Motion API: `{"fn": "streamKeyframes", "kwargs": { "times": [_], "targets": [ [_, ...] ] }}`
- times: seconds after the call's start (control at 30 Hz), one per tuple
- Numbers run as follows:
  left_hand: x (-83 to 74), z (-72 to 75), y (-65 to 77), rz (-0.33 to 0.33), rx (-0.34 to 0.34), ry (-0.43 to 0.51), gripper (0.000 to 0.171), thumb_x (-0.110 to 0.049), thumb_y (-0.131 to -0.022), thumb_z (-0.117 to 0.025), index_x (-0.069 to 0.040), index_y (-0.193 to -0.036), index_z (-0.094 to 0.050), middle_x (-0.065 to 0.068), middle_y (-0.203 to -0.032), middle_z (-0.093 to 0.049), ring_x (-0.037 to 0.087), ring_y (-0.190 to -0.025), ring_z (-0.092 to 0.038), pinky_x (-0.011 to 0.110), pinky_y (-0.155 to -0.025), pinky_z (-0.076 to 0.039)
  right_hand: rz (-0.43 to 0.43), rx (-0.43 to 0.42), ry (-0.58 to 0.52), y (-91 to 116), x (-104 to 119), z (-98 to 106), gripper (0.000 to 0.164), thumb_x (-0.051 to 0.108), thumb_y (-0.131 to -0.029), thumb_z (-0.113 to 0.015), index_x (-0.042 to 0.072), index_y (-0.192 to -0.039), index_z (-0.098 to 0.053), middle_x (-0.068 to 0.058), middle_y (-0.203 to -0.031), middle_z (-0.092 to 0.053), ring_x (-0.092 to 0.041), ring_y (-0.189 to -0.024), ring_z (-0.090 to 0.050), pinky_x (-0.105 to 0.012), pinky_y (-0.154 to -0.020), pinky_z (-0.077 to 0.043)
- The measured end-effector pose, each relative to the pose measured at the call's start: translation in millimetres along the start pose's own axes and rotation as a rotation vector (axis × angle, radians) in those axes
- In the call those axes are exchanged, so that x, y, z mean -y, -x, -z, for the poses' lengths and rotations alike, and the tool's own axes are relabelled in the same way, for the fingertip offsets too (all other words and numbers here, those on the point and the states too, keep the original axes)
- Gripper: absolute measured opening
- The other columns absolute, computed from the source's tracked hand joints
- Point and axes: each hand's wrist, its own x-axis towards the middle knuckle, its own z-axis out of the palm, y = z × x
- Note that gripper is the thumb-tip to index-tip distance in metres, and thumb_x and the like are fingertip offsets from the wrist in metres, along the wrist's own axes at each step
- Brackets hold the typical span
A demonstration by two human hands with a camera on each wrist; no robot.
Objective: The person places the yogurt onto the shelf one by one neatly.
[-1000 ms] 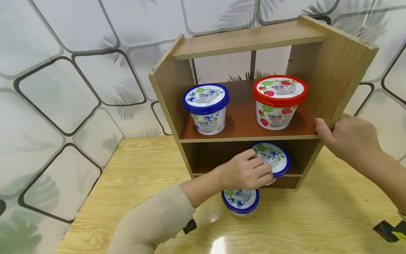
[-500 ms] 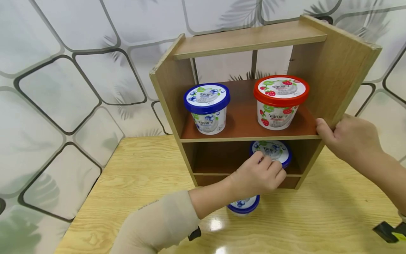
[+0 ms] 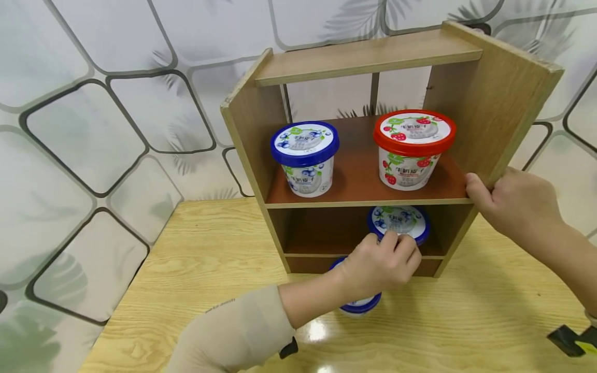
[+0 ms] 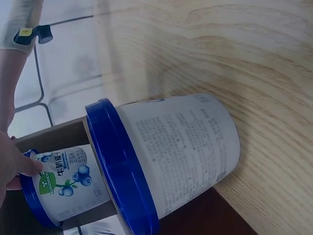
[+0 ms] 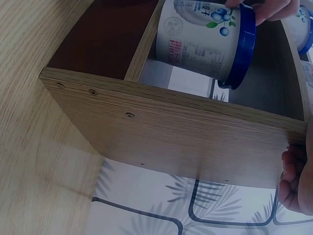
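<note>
A blue-lidded tub with printed blueberries (image 3: 398, 218) stands at the right end of the lower shelf. My left hand (image 3: 382, 261) reaches across to its front, fingers curled at the tub just under the lid; in the left wrist view the thumb of that hand (image 4: 12, 166) lies on the tub's side (image 4: 68, 181). My right hand (image 3: 517, 204) grips the right side panel of the wooden shelf unit (image 3: 501, 98), thumb on the front edge. Partly hidden under my left forearm, a second blue-lidded tub (image 3: 361, 305) sits on the table before the shelf.
On the upper shelf stand a blue-lidded tub (image 3: 305, 160) at left and a red-lidded strawberry tub (image 3: 415, 155) at right. The unit rests on a wood-grain table (image 3: 205, 248), with a patterned wall covering (image 3: 126, 119) behind.
The tub in my left hand has gone back and slightly right, into the lower shelf. My left hand has moved right with it, covering more of the table tub. My right hand keeps its hold.
</note>
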Motion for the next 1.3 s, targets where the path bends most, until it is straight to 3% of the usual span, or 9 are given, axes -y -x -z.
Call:
{"fn": "streamKeyframes", "kwargs": {
  "times": [0.33, 0.73, 1.0, 1.3],
  "targets": [
    [4.3, 1.5, -5.1, 0.002, -0.005, -0.035, 0.033, -0.007, -0.091, -0.041, -0.02, -0.064, -0.054, -0.006, -0.071, -0.054, 0.006, -0.056, -0.048, 0.018, -0.042, -0.03, 0.001, -0.022, -0.008, 0.1, 0.3, -0.8, 0.053, 0.035, -0.093, -0.038, 0.01, -0.047, -0.032, -0.001, -0.041, -0.028, -0.023, -0.036, -0.03, -0.032, -0.032, -0.021],
    [-1.5, -19.4, 5.0, -0.021, 0.039, -0.051, 0.03, -0.012, -0.093, -0.044, -0.021, -0.075, -0.065, -0.007, -0.078, -0.059, 0.007, -0.061, -0.053, 0.02, -0.044, -0.038, -0.002, -0.025, -0.01, 0.8, 0.0, -1.0, 0.052, 0.034, -0.093, -0.038, 0.009, -0.047, -0.032, -0.001, -0.041, -0.029, -0.022, -0.036, -0.03, -0.032, -0.032, -0.021],
    [5.3, -5.9, 1.0, 0.0, 0.021, -0.073, 0.03, -0.01, -0.094, -0.042, -0.018, -0.081, -0.068, -0.006, -0.081, -0.059, 0.007, -0.065, -0.055, 0.018, -0.043, -0.034, -0.007, -0.024, -0.014, 0.8, -0.1, -1.2, 0.052, 0.034, -0.093, -0.038, 0.01, -0.047, -0.032, -0.001, -0.041, -0.029, -0.022, -0.036, -0.031, -0.032, -0.032, -0.021],
    [8.8, 2.4, -1.3, 0.019, 0.029, -0.065, 0.027, -0.013, -0.095, -0.045, -0.019, -0.087, -0.07, -0.006, -0.083, -0.061, 0.007, -0.07, -0.057, 0.018, -0.046, -0.036, 0.008, -0.031, -0.014, 0.3, -0.3, -1.7, 0.051, 0.034, -0.093, -0.039, 0.009, -0.048, -0.034, -0.002, -0.041, -0.03, -0.023, -0.036, -0.031, -0.032, -0.033, -0.021]
  ]
}}
